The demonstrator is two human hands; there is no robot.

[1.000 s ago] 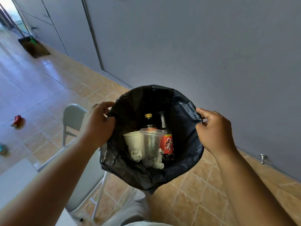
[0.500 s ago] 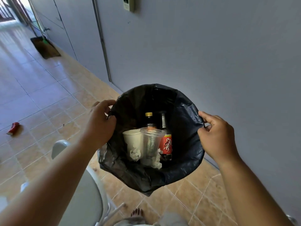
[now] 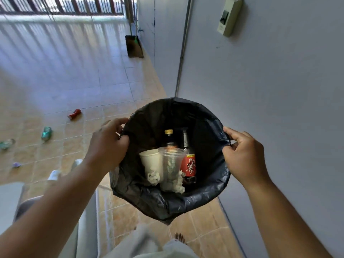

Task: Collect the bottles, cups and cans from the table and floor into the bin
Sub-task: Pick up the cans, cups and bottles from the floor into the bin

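So left hand [image 3: 107, 144] and right hand [image 3: 243, 157] still pinched the round black bag-lined bin [image 3: 210, 192] at its rim, fingers curled; a crushed green can [image 3: 46, 133] popped up left of it.

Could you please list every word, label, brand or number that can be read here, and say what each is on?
No text can be quoted with confidence.
Red label on the dark bottle in the bin: white emblem and stylised lettering, too blurred to read; yellow strip above it too small.
Red can and green can on the floor: too blurred.
Wall box: no legible marking.
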